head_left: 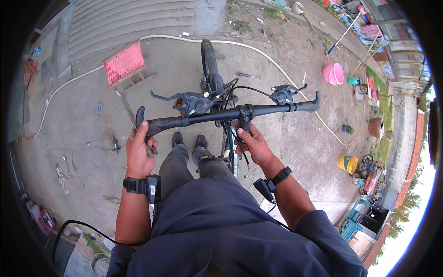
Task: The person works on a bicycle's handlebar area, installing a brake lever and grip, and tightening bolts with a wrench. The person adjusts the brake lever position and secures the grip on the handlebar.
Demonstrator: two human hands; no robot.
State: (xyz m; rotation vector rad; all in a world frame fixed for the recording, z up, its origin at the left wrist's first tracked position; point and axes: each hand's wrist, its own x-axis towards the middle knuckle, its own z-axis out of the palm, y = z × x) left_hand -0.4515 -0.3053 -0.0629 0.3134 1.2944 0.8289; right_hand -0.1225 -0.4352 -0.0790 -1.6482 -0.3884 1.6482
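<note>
A black bicycle handlebar [212,115] lies across the middle, in front of my body. My right hand [254,144] is closed on the handlebar stem [245,121], thumb uppermost. At the left end, my left hand [140,150] has its thumb against the black rubber grip [159,124]. Its curled fingers hold a long thin tool [128,108], which passes behind the grip; its kind is unclear. Two brake levers with shifters, the left [191,102] and the right [282,93], sit beyond the bar with cables. The front tire [209,57] points away.
A pink-seated stool [124,63] stands at the far left. A pale hose [244,45] curves over the concrete. A screwdriver-like tool [248,75] lies beyond the bar. Pink buckets [333,74], a yellow bucket [347,163] and pots stand at the right. My shoes [201,141] are beside the bike.
</note>
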